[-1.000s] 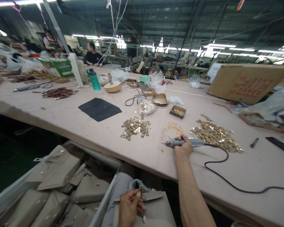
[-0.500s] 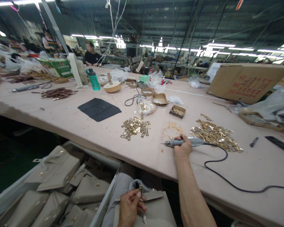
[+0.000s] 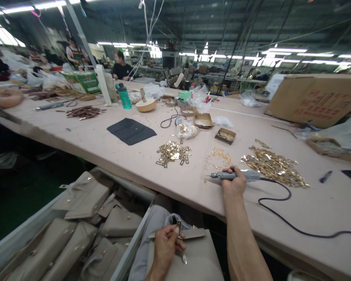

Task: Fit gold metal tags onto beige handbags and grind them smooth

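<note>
A: Nearest stuff first. Left hand?

B: Left hand [image 3: 164, 246] pinches a small metal fitting [image 3: 179, 228] upright at the flap [image 3: 194, 234] of a beige bag [image 3: 195, 253]. Bag seems propped on the lap, probably to bring the flap up under the fingers.

A: Beside it?

B: Crate [image 3: 139, 232], more beige bags [image 3: 78, 199] piled inside. Close to the seat, so likely easy to reach.

A: Right hand?

B: Right hand [image 3: 234, 180], out on the table [image 3: 140, 156], fingers wrapped round a grey corded driver [image 3: 253, 175]. Held nearly flat, tip just beside loose gold bits [image 3: 220, 155]; likely angled for access to them. Contact with any bit: can't tell.

A: Farther?

B: Gold frame pile [image 3: 172, 152] left of the bits, another gold pile [image 3: 273, 166] right. Kept apart, I'd guess for sorting. Then black sheet [image 3: 131, 131], open box [image 3: 226, 136], teal bottle [image 3: 124, 96].

A: Versus a second ago?

B: View swung slightly left, so everything sits further right in frame. More of a co-worker's forearm [image 3: 8, 98] shows at the left edge. Both grips unchanged; piles look the same.
</note>
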The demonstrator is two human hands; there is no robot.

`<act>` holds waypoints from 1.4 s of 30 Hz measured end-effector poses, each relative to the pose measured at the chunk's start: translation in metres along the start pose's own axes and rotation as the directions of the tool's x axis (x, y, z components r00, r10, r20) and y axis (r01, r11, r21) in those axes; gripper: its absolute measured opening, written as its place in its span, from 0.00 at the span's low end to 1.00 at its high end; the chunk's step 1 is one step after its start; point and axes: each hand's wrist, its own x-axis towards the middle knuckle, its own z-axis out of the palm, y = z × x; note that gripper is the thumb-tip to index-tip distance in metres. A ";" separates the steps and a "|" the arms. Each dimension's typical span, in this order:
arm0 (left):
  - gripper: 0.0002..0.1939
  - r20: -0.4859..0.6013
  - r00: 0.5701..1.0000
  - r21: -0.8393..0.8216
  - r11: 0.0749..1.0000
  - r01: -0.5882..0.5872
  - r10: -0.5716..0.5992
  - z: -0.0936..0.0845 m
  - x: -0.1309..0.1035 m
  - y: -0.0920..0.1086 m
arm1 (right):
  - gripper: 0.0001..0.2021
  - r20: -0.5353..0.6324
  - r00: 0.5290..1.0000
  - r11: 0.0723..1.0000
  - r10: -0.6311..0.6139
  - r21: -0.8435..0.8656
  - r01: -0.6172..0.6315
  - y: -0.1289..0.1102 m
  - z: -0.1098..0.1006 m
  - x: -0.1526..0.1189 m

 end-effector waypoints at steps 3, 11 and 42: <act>0.29 -0.010 1.000 -0.007 1.000 0.005 -0.006 0.005 -0.012 0.011 | 0.11 0.043 0.999 1.000 0.006 -0.009 -0.006 -0.014 -0.004 -0.032; 0.21 -0.055 0.998 -0.002 1.000 0.027 -0.027 0.013 -0.023 0.015 | 0.14 0.233 0.972 0.963 -0.028 -0.253 0.089 -0.019 -0.003 -0.152; 0.16 -0.081 0.996 0.114 0.993 -0.013 0.022 0.017 -0.036 0.020 | 0.10 0.432 0.899 0.811 -0.064 -0.502 0.299 0.037 -0.028 -0.225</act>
